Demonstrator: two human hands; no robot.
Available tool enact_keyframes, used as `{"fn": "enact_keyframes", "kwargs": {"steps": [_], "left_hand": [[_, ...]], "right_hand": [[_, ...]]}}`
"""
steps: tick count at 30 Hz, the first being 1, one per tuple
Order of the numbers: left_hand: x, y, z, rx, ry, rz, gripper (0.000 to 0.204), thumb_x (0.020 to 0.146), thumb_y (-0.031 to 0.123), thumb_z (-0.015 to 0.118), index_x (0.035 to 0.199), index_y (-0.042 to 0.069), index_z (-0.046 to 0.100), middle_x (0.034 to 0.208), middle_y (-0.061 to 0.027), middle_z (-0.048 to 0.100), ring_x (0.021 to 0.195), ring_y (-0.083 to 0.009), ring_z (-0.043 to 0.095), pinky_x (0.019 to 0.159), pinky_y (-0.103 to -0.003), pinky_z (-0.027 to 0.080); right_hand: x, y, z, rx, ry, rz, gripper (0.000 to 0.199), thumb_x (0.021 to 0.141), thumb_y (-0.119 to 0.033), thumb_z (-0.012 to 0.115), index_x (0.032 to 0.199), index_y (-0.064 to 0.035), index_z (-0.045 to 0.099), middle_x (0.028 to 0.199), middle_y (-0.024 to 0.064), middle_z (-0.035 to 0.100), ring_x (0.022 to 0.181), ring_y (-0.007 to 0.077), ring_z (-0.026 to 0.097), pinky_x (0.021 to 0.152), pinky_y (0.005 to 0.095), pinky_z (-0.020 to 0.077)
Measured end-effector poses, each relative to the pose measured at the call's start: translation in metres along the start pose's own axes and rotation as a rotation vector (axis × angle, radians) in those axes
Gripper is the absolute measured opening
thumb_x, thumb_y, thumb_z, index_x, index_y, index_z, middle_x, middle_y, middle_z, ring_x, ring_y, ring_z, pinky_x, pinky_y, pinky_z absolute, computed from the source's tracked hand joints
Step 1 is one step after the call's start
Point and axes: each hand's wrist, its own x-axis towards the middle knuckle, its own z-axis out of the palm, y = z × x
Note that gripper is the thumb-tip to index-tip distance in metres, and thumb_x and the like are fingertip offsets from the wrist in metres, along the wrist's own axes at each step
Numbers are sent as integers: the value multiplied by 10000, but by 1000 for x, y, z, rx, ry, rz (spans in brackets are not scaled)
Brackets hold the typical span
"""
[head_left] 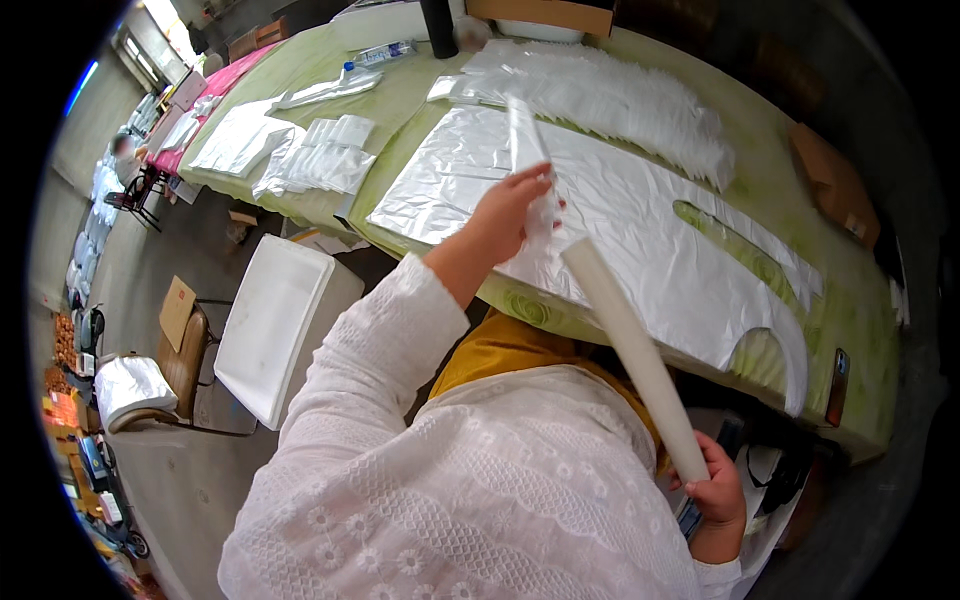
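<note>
My left hand (508,215) is raised over the table, its fingers closed round a narrow folded strip of white plastic film (526,135). Low on the right, my right hand (715,490) grips the lower end of a long, pale white tube (637,362). The tube slants up and left, and its far end stops just short of the film below my left hand. Beneath both lies a large white plastic sheet (630,225), spread flat, with a long slot and a rounded notch at its right end.
The table has a green patterned cloth (860,330). Overlapping folded white film pieces (610,95) lie along its far side, more film stacks (320,155) at left. A dark phone (838,385) lies by the right edge. A white bin (275,325) and a chair (185,365) stand left.
</note>
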Motion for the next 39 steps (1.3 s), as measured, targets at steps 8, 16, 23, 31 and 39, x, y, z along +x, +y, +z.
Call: {"fn": "enact_keyframes", "kwargs": {"steps": [8,16,23,31,39], "left_hand": [[-71,-37,8,451,-133,-354,465,1025,161,568,1472,47,519,1375,-105,583,1139,-226,648,817,-356,581],[-90,-42,-16,556,-166,-419,308,999,149,650,1284,34,632,1149,-77,660,980,-179,684,761,-324,578],[-106,-61,-30,279,-168,-449,266,967,94,683,1223,24,660,1061,-55,660,899,-147,652,780,-297,557],[-97,-74,-14,450,-101,-357,263,968,103,674,1222,35,673,1035,-24,660,897,-100,618,769,-257,530],[-125,-43,-8,734,-484,-445,290,965,92,694,1243,13,695,995,-33,710,897,-111,659,817,-253,549]], "right_hand": [[94,-40,38,-697,199,-476,620,871,-226,778,1410,-26,546,1205,142,677,1020,267,681,919,358,529],[130,-45,20,-1191,379,-655,530,864,-219,754,1360,-120,597,1097,172,699,1006,374,666,876,427,541],[146,-58,-14,-1374,651,-589,529,848,-213,741,1356,-144,611,1216,154,653,1132,364,606,975,463,486],[193,-64,71,-1364,269,-1101,431,852,-111,708,1280,-106,658,1429,139,541,1365,422,439,1150,560,321],[253,-33,86,-1407,170,-920,316,943,-196,628,1249,-164,700,1386,30,612,1358,318,491,1161,548,330]]}}
